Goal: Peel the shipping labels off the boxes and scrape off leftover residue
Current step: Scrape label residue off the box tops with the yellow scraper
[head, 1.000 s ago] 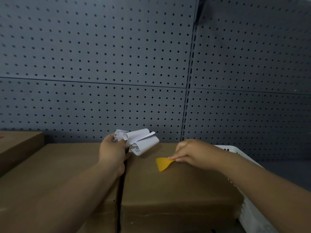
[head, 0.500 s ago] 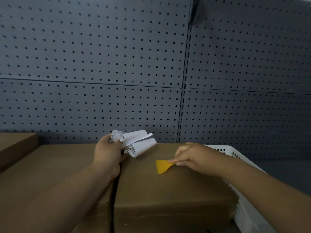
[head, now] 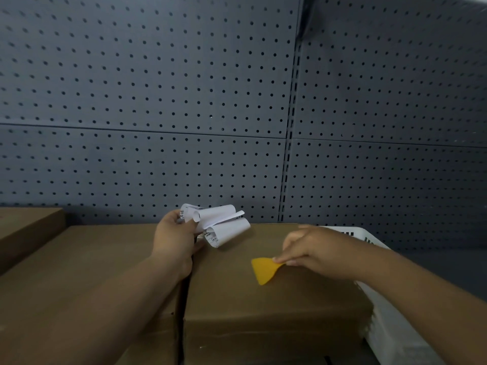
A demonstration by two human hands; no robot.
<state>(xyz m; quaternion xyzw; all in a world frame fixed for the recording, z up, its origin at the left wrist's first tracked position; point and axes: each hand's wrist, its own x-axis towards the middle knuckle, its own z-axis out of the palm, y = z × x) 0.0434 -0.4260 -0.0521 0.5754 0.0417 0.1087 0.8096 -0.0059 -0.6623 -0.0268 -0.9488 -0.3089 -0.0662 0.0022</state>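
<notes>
My left hand (head: 175, 239) grips a bunch of curled white peeled labels (head: 221, 225) over the gap between two brown cardboard boxes. My right hand (head: 312, 252) pinches a small orange plastic scraper (head: 263, 270), whose blade lies flat on the top of the right box (head: 263, 312). The left box (head: 87, 272) sits flush beside it. No label shows on either box top.
A white plastic basket (head: 390, 325) stands to the right of the right box, partly behind my right forearm. A third cardboard box (head: 23, 227) sits at the far left. A grey pegboard wall (head: 184, 101) closes off the back.
The scraper and my right hand have slid a little nearer along the right box top. My left hand keeps holding the labels in about the same place.
</notes>
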